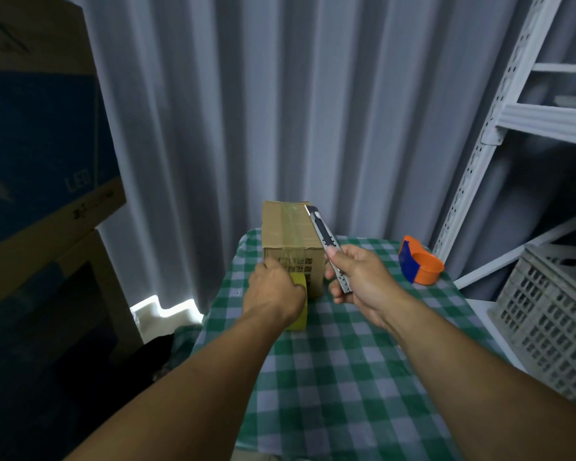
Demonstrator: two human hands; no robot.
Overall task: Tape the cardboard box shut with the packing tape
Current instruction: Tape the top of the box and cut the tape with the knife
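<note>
A small brown cardboard box (281, 227) stands at the far end of the checked table, flaps closed, with a strip of clear tape running over its top and down its near face. My left hand (271, 294) is closed around a yellowish roll of packing tape (299, 314), held against the box's near face. My right hand (359, 277) grips a grey utility knife (326, 239). Its tip points up and away over the box's right top edge.
An orange and blue tape dispenser (419, 264) lies on the green checked tablecloth (346, 377) to the right. A grey plastic crate (552, 314) and white metal shelving (499, 128) stand at right. Large cardboard cartons (40, 161) are stacked at left, with a corrugated wall behind.
</note>
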